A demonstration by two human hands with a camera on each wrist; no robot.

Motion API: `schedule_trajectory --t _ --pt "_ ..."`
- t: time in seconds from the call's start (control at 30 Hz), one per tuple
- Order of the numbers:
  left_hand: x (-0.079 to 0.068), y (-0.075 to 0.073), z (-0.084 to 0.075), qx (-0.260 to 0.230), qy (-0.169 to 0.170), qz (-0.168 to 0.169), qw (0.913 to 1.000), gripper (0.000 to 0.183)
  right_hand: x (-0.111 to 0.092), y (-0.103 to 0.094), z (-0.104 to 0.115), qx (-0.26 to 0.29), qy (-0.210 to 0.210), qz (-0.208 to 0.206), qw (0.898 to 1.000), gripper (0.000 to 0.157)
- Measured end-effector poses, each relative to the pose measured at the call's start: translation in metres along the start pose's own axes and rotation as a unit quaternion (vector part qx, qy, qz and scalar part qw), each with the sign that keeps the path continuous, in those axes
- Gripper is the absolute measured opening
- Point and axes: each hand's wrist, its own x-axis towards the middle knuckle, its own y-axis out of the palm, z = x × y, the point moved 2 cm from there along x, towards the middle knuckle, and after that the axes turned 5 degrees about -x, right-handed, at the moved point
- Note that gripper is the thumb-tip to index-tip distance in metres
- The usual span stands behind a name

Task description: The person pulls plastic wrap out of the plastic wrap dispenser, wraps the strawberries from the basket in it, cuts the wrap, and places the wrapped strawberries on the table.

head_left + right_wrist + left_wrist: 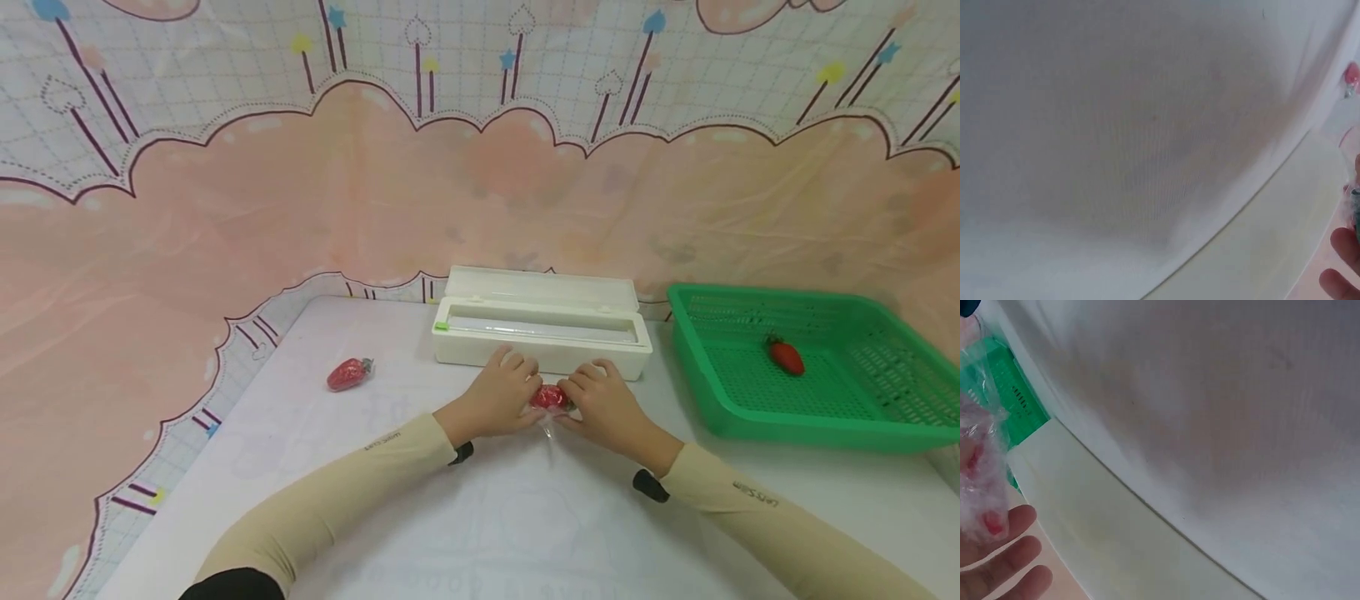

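Head view: the left hand (501, 398) and right hand (604, 406) meet on the white table (480, 517), fingers curled around a red strawberry (550, 397) partly covered in clear plastic wrap (550, 427). The strawberry lies between the two hands, just in front of the white wrap dispenser (542, 325); its long axis and pointing direction cannot be told, as the fingers cover its ends. Three strawberries are counted: the held one, a wrapped strawberry (349, 373) lying well to the left with its long axis left to right and its stem end to the right, and a bare strawberry (785, 356) in the green basket (810, 421). One dispenser and one basket are present. Small lettering on each beige sleeve (337, 492) is too small to read.
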Motion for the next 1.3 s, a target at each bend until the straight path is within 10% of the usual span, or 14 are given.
schedule_trajectory --t 0.3,0.6,0.97,1.2,1.3 --pt "-0.003 0.006 -0.004 0.072 0.01 -0.034 0.9968 0.052 0.001 -0.007 0.002 0.005 0.003 0.018 1.0 0.062" --pt "0.0 -0.001 -0.008 -0.013 -0.009 0.018 0.9997 0.047 0.003 -0.008 0.005 -0.033 -0.006 -0.037 0.999 0.055" --pt "0.002 -0.004 -0.017 0.006 -0.011 -0.07 0.9974 0.017 0.005 -0.009 0.008 0.065 0.045 0.026 0.997 0.058" --pt "-0.002 0.0 -0.014 0.075 0.006 -0.131 0.9885 0.011 0.008 -0.01 0.001 0.244 0.092 0.146 0.954 0.043" --pt "-0.002 -0.002 -0.013 0.035 -0.001 -0.091 0.9952 0.02 0.009 -0.009 -0.001 0.279 0.089 0.153 0.944 0.031"
